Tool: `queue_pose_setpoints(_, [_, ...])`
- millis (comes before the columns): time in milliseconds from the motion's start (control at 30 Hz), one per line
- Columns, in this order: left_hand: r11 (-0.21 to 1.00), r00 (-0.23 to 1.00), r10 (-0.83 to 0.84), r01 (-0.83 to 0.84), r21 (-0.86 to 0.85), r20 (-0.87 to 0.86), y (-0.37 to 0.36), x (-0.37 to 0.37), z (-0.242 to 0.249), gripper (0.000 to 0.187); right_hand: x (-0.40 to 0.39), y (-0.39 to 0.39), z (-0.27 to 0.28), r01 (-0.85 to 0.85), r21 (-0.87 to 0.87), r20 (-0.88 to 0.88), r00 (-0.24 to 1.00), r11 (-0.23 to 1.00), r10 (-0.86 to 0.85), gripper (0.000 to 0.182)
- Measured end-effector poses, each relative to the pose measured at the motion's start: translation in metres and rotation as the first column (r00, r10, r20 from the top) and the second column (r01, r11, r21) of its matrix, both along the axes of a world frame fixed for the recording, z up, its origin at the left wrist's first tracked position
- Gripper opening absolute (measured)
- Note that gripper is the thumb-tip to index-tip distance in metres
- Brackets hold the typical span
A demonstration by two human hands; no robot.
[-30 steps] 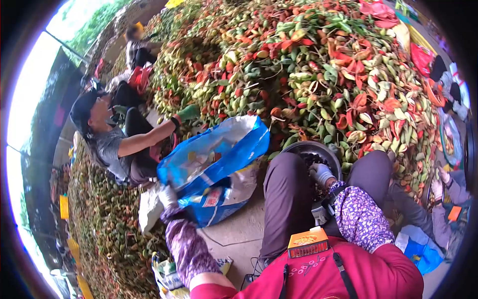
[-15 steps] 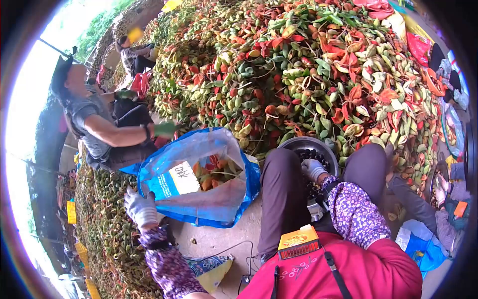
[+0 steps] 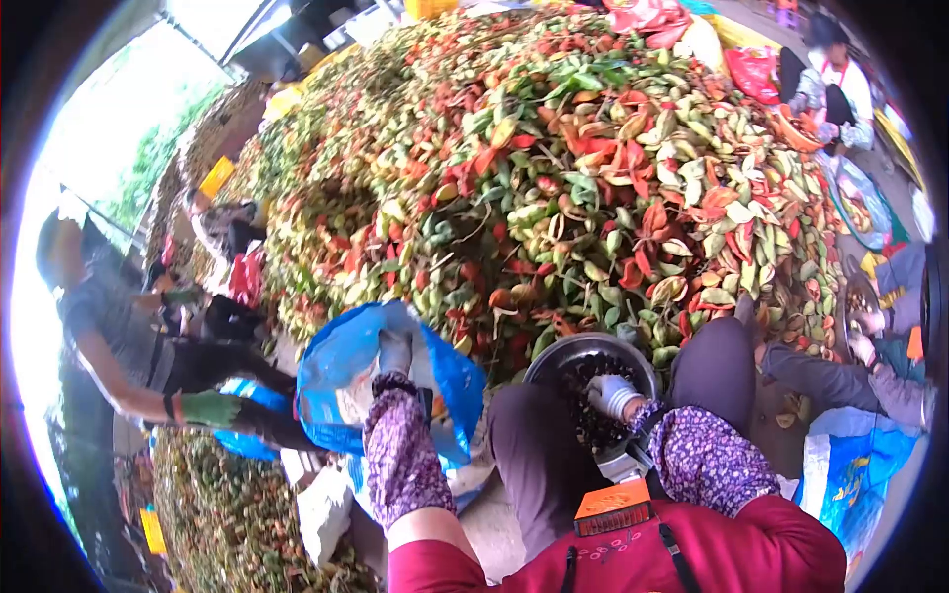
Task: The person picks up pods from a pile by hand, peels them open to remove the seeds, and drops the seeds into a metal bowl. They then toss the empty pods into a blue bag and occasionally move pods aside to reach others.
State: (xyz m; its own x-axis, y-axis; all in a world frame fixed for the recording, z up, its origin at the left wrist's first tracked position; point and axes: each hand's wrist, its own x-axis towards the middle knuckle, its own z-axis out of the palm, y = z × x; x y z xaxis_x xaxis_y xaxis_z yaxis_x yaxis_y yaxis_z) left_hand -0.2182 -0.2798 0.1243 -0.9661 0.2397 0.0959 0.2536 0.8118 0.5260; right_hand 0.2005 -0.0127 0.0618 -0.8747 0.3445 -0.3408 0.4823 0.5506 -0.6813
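My left hand [image 3: 393,351], in a pale glove, is at the mouth of a blue plastic bag [image 3: 457,385] beside my left knee. Its fingers are blurred against the bag's wall, and the bag's contents are hidden. Between my knees stands a round metal bowl [image 3: 641,368] holding dark seeds [image 3: 583,420]. My right hand [image 3: 611,397], gloved too, is down in the bowl on the seeds, with its fingers curled. What those fingers hold, if anything, cannot be made out.
A big heap of green and red pods [image 3: 554,208] rises ahead. More pods [image 3: 222,494] lie at left. A co-worker [image 3: 119,326] with a green glove leans nearby at left. Other people sit around the heap. Another blue bag [image 3: 860,465] stands at right.
My left hand has moved from the bag's left rim to its mouth, and the bag has tilted. The co-worker at left has shifted away from the heap. My right hand stays in the bowl.
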Motion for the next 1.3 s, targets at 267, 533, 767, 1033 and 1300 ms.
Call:
queue_pose_setpoints(267, [0.510,0.912,-0.160,0.404,-0.759,0.378,0.007,0.216,0.117,0.065,0.005,0.011,-0.025,-0.072,0.061,0.076,0.995,0.996,0.068,0.027])
queue_pose_setpoints(533, [0.678,0.799,-0.530,0.600,-0.424,0.284,-0.032,0.215,0.210,0.040,-0.022,0.009,0.098,-0.172,-0.014,-0.409,0.900,0.985,0.151,0.018])
queue_pose_setpoints(767, [0.777,0.783,-0.620,0.622,-0.103,0.049,0.131,0.138,0.299,0.031,-0.036,0.049,0.180,0.152,-0.134,-0.787,0.584,0.979,-0.199,0.016])
queue_pose_setpoints(1033, [0.517,0.616,-0.755,0.770,-0.375,0.224,0.280,0.148,-0.026,0.026,-0.014,0.076,0.056,0.352,-0.859,-0.247,0.351,0.372,-0.903,0.016])
queue_pose_setpoints(1300, [0.272,0.582,-0.695,0.756,-0.595,0.422,0.285,0.143,-0.136,0.037,-0.026,0.067,0.033,0.460,-0.776,-0.119,0.565,0.431,-0.817,0.015])
